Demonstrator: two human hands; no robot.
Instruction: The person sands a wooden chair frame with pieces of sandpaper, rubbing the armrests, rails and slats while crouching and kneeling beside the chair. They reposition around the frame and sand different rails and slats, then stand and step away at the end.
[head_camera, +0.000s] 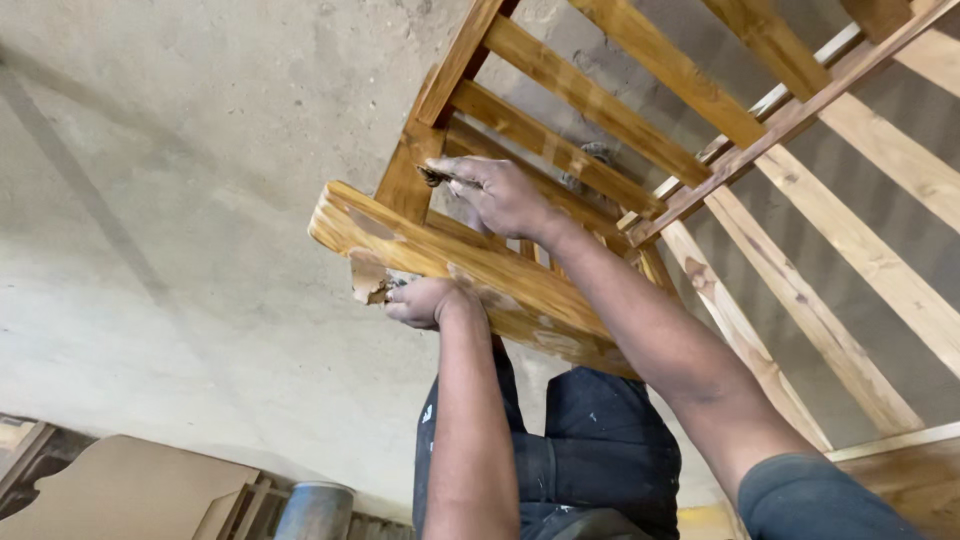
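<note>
A varnished wooden chair frame (600, 110) lies tilted before me, its slats running up to the right. My left hand (425, 300) is under the thick front rail (470, 265), gripping a scrap of sandpaper or rag (368, 280) against the rail's pale patched end. My right hand (495, 195) rests on top of the frame near the leg joint and pinches a small dark tool (435, 177) against the wood. Pale filler patches show along the rail.
A bare concrete floor (200, 200) lies below. More slatted wooden frames (870, 250) stand to the right. A brown board (120, 490) and a grey cylinder (315, 510) sit at the bottom left. My dark trousers (590, 450) show beneath my arms.
</note>
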